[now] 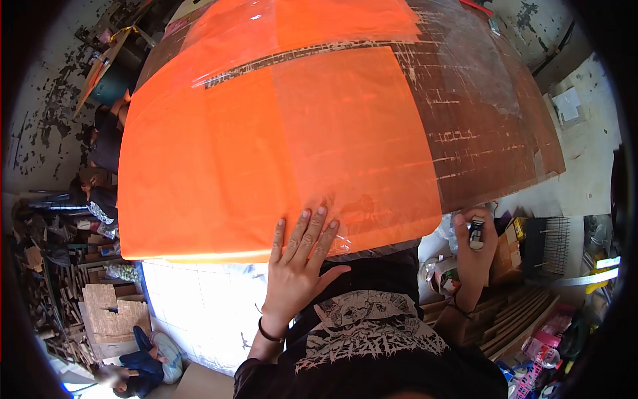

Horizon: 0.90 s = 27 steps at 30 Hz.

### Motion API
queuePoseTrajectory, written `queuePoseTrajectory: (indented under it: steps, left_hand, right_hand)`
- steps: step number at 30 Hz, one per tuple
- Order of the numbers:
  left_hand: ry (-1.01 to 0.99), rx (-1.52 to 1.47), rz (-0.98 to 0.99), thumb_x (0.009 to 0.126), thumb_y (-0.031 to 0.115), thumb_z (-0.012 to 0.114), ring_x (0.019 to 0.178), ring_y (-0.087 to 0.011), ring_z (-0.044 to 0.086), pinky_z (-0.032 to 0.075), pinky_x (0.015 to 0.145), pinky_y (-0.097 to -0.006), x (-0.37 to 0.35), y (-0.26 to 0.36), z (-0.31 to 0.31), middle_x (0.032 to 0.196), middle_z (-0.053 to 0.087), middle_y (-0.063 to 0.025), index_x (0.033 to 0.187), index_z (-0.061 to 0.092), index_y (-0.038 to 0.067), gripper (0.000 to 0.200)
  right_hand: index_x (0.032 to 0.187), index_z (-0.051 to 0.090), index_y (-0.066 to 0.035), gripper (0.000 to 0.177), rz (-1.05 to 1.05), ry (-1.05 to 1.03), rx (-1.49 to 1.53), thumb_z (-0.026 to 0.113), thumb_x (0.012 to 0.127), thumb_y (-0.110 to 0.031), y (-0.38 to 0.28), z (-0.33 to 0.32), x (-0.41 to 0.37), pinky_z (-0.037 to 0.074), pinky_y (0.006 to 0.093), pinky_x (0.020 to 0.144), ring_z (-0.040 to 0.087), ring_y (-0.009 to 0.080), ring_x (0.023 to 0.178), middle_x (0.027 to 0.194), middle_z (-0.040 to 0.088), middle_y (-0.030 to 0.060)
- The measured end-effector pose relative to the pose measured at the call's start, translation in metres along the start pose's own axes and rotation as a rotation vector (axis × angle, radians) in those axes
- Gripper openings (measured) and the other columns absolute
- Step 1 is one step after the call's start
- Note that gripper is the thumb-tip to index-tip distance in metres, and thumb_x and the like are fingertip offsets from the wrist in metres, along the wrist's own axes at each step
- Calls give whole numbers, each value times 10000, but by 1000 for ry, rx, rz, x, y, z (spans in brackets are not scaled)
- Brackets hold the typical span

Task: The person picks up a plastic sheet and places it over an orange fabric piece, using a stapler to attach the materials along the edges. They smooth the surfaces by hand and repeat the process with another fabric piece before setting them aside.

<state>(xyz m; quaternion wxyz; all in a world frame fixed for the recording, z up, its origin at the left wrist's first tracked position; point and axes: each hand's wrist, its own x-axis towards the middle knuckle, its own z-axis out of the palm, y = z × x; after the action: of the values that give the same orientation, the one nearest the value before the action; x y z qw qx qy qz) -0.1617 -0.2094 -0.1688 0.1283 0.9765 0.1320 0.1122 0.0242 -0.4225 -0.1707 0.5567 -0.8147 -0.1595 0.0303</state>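
Note:
An orange sheet (206,159) lies over the brown, scratched table (478,146), with a clear plastic layer (352,133) on its right part. My left hand (299,259) rests on the sheet's near edge, fingers spread and holding nothing. Beyond the table's near right edge, my right hand (477,243) is wrapped round a small dark and silver tool (476,233). A second orange piece (332,23) lies farther back, across a narrow strip of bare brown surface.
One person (149,359) sits at the lower left; others are partly visible beyond the table's left edge. Wooden scraps (66,279) fill the left side. At the right are a cardboard box (508,256), a black wire rack (548,246) and wooden strips (512,326).

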Motion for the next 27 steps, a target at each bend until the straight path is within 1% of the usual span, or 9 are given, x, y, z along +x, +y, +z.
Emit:
queuePoseTrajectory:
  steps: [4,8,13,17,19,22,25,26,27]
  left_hand:
    - [59,-7,-15,686,415,769,1344,-251,381,246,1118,-506,1,-1,2,1421,452,-67,1295,545,138,705]
    - [62,-4,25,726,364,755,1339,-248,389,252,1116,-498,6,-3,-1,1413,463,-61,1273,568,149,617]
    - [80,-50,3,742,302,753,1327,-247,408,269,1110,-491,7,-1,-3,1395,484,-57,1240,599,170,538]
    - [235,-67,-26,729,202,754,1277,-258,464,314,1084,-497,0,0,10,1329,539,-53,1104,667,170,386]
    - [318,-71,-45,730,126,740,1247,-270,491,338,1068,-499,-8,-1,18,1282,569,-59,1022,689,158,298]
    - [472,-115,-118,728,1,673,1180,-314,525,368,1032,-491,-18,1,28,1162,605,-83,947,683,131,255]
    - [614,-51,-177,704,-54,632,1076,-349,551,400,970,-471,-27,3,29,1051,610,-84,927,684,125,291]
    - [652,-1,-195,745,-48,614,858,-285,538,432,797,-401,-32,3,31,872,548,-97,912,631,82,212]
    - [711,-118,-223,750,-46,612,797,-263,512,419,740,-373,-43,6,37,836,524,-92,914,603,79,207]
  right_hand:
    - [834,529,-46,182,74,-75,5,675,872,-147,-2,9,-8,354,197,578,425,28,646,695,500,-34]
    - [832,513,-56,194,87,-137,153,685,862,-140,3,16,-12,346,193,581,410,25,647,713,480,-47]
    - [828,501,-61,205,170,-108,242,697,847,-114,9,22,-12,348,189,589,414,24,648,721,479,-44]
    - [825,497,-60,204,94,-102,228,698,841,-92,5,21,-9,346,183,591,419,22,648,722,476,-43]
    - [822,496,-61,206,157,-119,244,699,839,-90,3,18,-9,344,181,591,418,20,647,723,476,-41]
    - [822,497,-63,204,227,-99,262,698,839,-88,-1,15,-12,343,179,573,413,16,629,707,473,-43]
    - [818,494,-65,203,268,-83,300,695,842,-88,-2,16,-10,337,179,539,401,10,597,679,467,-50]
    - [816,493,-66,204,285,-86,313,694,842,-88,-2,16,-12,334,179,526,396,7,586,669,464,-53]
    - [817,491,-67,204,321,-86,326,693,843,-86,-4,16,-13,331,178,519,396,5,579,663,463,-55]
